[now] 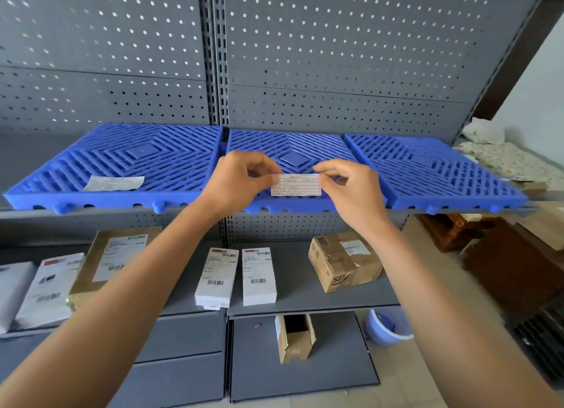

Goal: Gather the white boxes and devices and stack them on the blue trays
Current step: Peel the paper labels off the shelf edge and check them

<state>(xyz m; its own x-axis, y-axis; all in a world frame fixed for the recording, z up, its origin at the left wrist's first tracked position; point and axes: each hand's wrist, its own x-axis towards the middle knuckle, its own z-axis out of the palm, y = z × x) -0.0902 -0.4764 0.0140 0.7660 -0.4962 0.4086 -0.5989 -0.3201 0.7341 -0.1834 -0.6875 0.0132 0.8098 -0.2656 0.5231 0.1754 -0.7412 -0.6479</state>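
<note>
Both hands, left hand [241,179] and right hand [351,188], pinching opposite ends of a small white label [296,185], blue trays [122,160] beneath and beside them, white boxes [238,276] on the shelf below.

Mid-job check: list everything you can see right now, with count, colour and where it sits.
blue trays: three, blue, side by side on the upper shelf.
label card: one, white, pinched at both ends over the middle tray.
paper slip: one, white, lying on the left tray.
white boxes: two, white, side by side on the lower shelf.
brown boxes: two, brown, lower shelf, one left, one right.
mailer bags: two, white-grey, lower shelf far left.
open carton: one, brown, bottom level.
bowl: one, pale blue, on the floor.
left hand: pinches the card's left end.
right hand: pinches its right end.
</note>
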